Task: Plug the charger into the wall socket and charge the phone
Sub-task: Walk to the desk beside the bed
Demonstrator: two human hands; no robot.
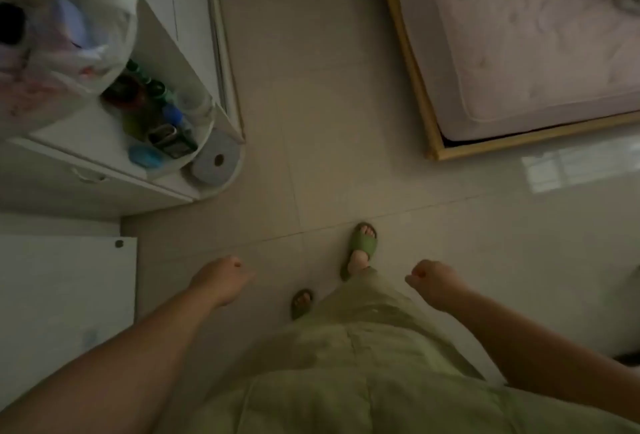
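— So what does the head view look down on?

— Mostly a pale tiled floor [346, 121] in dim light. A person stands on it in green open-toed slippers [360, 250] and a light green garment [346, 364], both bare forearms reaching forward over the floor.

— And the hands?

— The left hand [221, 277] is curled loosely, its grip closed on nothing. The right hand [436, 281] is also curled into a loose fist, grip pressed together and empty (no object shows in either).

— Where are the charger, the phone and the wall socket?

— None of them can be made out in this view.

— What else is around?

— At upper left, a white rounded corner shelf [221, 114] holds a blurred cluster of small bottles [152, 111], a blue oval case [145, 156] and a grey roll of tissue [216, 159] at its rim. Above those sits a crumpled white plastic bag [79, 38]. At lower left is a flat white panel [62, 295]. At upper right, a pale pink mattress [519, 42] lies in a light wooden bed frame [519, 142], well apart from both hands.
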